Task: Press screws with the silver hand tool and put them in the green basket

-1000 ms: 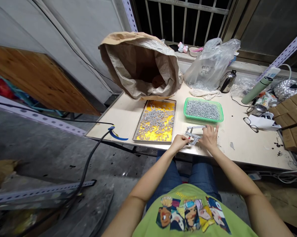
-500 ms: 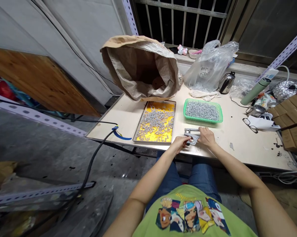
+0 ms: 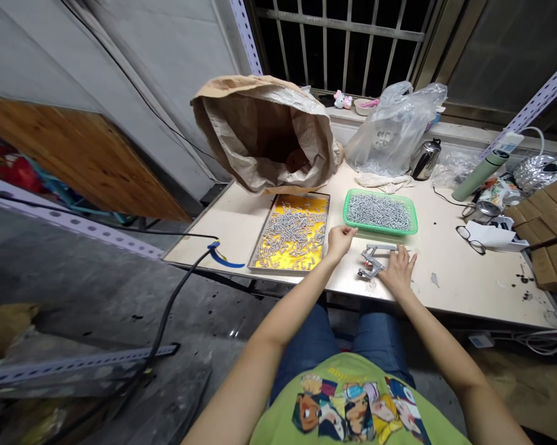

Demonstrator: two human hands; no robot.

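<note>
My left hand (image 3: 341, 243) is over the table between the metal tray and the green basket, thumb and fingertips pinched together. Whatever sits in that pinch is too small to make out. A grey metal hand tool (image 3: 372, 262), with a spring and two arms, rests at the table's front. My right hand (image 3: 400, 272) has its thumb and index finger on the tool's right end, its other fingers spread. Small metal pins or screws fill the green plastic basket (image 3: 379, 231). More such pieces lie scattered on the yellow bottom of the shallow tray (image 3: 285, 269).
Behind the tray a large brown paper sack (image 3: 213, 139) lies with its mouth open. A clear plastic bag (image 3: 380, 139), a steel jug (image 3: 425, 161) and a green flask (image 3: 480, 176) stand at the back. Glasses (image 3: 470, 241) and cardboard boxes (image 3: 549, 253) are on the right.
My left hand has let go of the tool and moved up and left toward the basket. The tool has shifted slightly right and tilted, and my right hand's fingers have spread.
</note>
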